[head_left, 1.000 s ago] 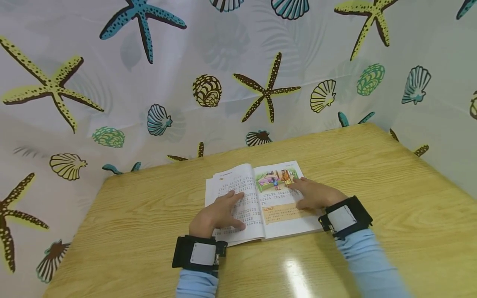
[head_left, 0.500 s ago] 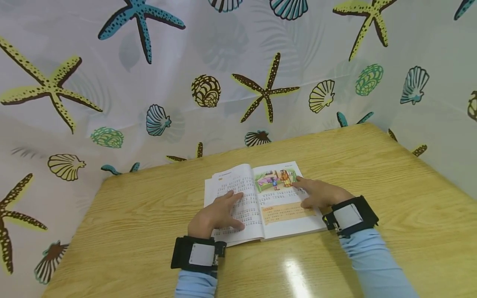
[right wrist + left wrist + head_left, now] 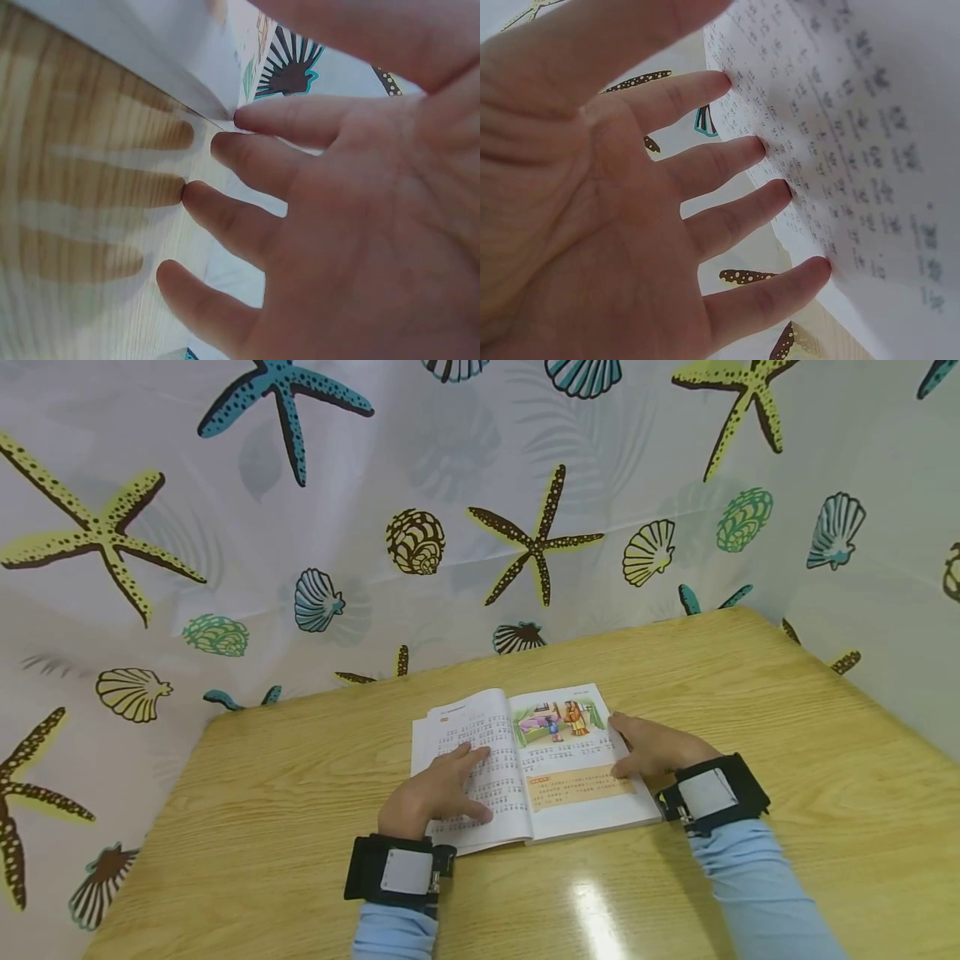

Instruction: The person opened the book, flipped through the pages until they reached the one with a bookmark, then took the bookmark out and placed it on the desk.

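An open book [image 3: 517,827] lies on the wooden table, its left page full of printed text and its right page [image 3: 555,766] bearing a coloured picture above an orange text box. My left hand [image 3: 438,789] rests on the left page with fingers spread; in the left wrist view its fingertips [image 3: 780,189] touch the paper. At the book's right edge is my right hand [image 3: 660,749], fingers extended. In the right wrist view the index fingertip [image 3: 244,118] meets the edge of the pages, while the other fingers reach down at the table beside the book.
The wooden table [image 3: 285,793] extends around the book on all sides. Behind it and to the right hangs a white cloth [image 3: 465,435] printed with starfish and shells. Each wrist carries a black strap [image 3: 401,870] with a pale plate.
My right hand has slid rightward off the picture on the right page to the book's right edge, uncovering the picture. My left hand and the book have stayed in place.
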`<move>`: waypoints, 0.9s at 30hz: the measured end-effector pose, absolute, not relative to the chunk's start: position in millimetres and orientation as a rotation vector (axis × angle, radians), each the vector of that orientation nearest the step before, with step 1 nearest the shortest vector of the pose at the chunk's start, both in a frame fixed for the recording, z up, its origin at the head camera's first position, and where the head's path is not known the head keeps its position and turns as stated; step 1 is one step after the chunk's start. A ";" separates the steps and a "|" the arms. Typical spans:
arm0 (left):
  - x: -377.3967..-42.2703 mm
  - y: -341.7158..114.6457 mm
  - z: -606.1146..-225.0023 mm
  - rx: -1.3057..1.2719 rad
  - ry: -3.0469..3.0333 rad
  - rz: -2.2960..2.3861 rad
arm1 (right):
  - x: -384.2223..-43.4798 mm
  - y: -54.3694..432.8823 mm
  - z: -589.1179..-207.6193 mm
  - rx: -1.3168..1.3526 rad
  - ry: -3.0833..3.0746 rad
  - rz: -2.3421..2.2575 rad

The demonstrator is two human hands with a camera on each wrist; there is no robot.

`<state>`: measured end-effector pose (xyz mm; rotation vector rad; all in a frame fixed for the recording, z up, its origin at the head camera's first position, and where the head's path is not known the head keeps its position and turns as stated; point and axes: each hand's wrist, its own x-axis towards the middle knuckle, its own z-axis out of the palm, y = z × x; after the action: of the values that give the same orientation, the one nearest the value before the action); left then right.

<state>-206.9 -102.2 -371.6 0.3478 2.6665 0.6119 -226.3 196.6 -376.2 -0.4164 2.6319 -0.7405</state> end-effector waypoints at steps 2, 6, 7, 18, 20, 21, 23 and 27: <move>-206.9 -102.2 -371.7 0.347 2.667 0.611 | -225.9 196.8 -375.8 -0.403 2.634 -0.748; -206.8 -102.3 -371.7 0.345 2.668 0.609 | -225.9 196.3 -375.1 -0.376 2.649 -0.720; -206.6 -102.3 -371.5 0.345 2.668 0.609 | -226.0 196.1 -375.0 -0.366 2.652 -0.710; -206.1 -102.1 -370.8 0.358 2.665 0.619 | -227.5 187.2 -370.8 -0.326 2.727 -0.518; -206.3 -102.1 -370.7 0.358 2.666 0.613 | -226.8 186.4 -368.6 -0.332 2.752 -0.556; -206.5 -102.1 -370.8 0.358 2.666 0.610 | -226.2 186.2 -367.4 -0.330 2.764 -0.587; -206.7 -102.1 -370.9 0.356 2.666 0.609 | -225.1 186.6 -365.4 -0.334 2.786 -0.645; -207.3 -102.4 -371.7 0.355 2.667 0.613 | -223.2 188.8 -362.5 -0.385 2.809 -0.765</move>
<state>-207.3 -102.4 -371.7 0.3546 2.6668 0.6132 -223.2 188.8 -362.5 -0.3845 2.8091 -0.7647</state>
